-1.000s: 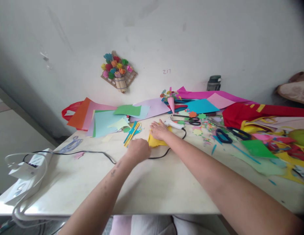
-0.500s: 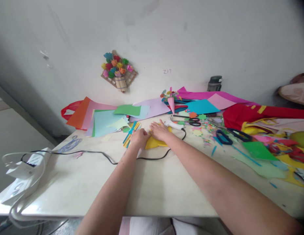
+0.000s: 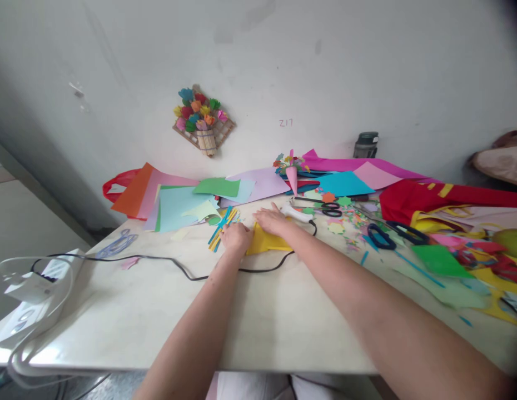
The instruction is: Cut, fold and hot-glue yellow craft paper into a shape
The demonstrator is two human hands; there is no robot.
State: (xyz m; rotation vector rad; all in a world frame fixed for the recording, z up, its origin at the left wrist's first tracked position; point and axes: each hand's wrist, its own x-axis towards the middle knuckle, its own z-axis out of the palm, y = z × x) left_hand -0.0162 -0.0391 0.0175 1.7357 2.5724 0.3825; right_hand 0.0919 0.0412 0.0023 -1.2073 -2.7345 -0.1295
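Note:
A piece of yellow paper (image 3: 264, 243) lies on the table between my hands. My right hand (image 3: 272, 220) rests flat on its upper part, fingers stretched out. At the paper's left edge, my left hand (image 3: 237, 238) is closed with the fingers curled down; whatever they grip is hidden. Just left of that hand is a loose bundle of blue and yellow paper strips (image 3: 219, 234). A white glue gun (image 3: 298, 214) lies right behind my right hand, its black cord (image 3: 262, 271) running across the table in front of the yellow paper.
Coloured paper sheets (image 3: 183, 205) lie at the back left. To the right are black-handled scissors (image 3: 331, 209), dark blue-handled scissors (image 3: 381, 237), paper scraps (image 3: 358, 219) and red cloth (image 3: 412, 197). A pink paper cone (image 3: 292, 179) with small flowers and a power strip (image 3: 54, 283) are also on the table.
My left hand has shifted slightly left and down, its fingers curling lower by the strips. My right hand stays flat on the yellow paper.

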